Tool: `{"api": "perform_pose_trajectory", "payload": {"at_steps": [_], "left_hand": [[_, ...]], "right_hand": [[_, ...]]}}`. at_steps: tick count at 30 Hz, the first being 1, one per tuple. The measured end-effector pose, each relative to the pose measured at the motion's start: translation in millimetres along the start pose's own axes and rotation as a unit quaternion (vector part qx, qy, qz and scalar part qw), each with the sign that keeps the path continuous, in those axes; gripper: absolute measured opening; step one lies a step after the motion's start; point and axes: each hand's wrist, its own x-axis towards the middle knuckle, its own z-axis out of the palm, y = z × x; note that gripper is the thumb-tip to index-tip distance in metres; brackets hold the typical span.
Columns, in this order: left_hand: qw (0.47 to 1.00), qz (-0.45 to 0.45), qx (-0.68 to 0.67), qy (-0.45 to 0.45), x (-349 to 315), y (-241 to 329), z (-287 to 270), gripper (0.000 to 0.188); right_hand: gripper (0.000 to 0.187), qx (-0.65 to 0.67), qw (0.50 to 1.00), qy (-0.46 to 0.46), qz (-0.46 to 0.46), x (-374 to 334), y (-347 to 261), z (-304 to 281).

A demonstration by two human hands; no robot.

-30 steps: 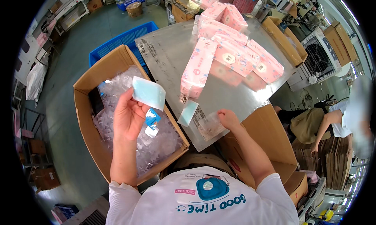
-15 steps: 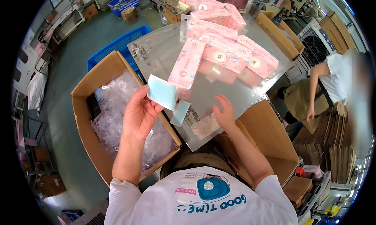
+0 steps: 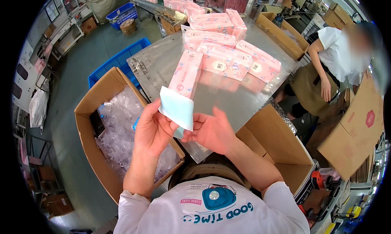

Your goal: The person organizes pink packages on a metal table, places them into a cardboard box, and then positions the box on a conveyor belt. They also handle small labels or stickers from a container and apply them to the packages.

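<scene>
My left hand (image 3: 154, 130) pinches a folded light-blue sheet (image 3: 176, 108) by its edge, above the near corner of the metal table (image 3: 150, 69). Close on its right is my right hand (image 3: 211, 131), a little blurred. Its thumb stands apart from its curled fingers, whose tips come near or touch the sheet's lower corner. Behind the fingers a smaller light-blue piece (image 3: 178, 132) partly shows; I cannot tell whether anything touches it. Just beyond the sheet lies a pink soft pack (image 3: 187, 73), with several similar pink packs (image 3: 224, 61) piled farther back.
At my left stands a cardboard box (image 3: 91, 138) of clear plastic pieces (image 3: 122, 140). Beyond it is a blue crate (image 3: 116, 61). An open cardboard box (image 3: 281, 148) stands at my right. Farther right, a co-worker (image 3: 326, 67) bends beside a large cardboard sheet (image 3: 354, 130).
My right hand has moved left, up to the light-blue sheet. My left hand has shifted slightly right and down with it. The co-worker's cardboard sheet has come up off the stack.
</scene>
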Motion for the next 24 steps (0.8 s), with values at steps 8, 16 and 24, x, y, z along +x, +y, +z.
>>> {"api": "perform_pose_trajectory", "payload": {"at_steps": [8, 16, 24], "left_hand": [[0.995, 0.072, 0.059, 0.02, -5.1, -7.4, 21.3, 0.033], [0.964, 0.157, 0.21, -0.05, -53.9, -28.1, 51.3, 0.024], [0.972, 0.062, 0.222, 0.046, -35.3, -31.2, 17.9, 0.015]], "right_hand": [[0.027, -0.178, 0.966, 0.136, -0.132, -28.9, -35.7, 69.5], [0.023, -0.361, 0.918, 0.064, -0.153, -58.7, -66.0, 140.2], [0.016, -0.359, 0.926, -0.029, -0.112, -50.5, -61.9, 43.9]]}}
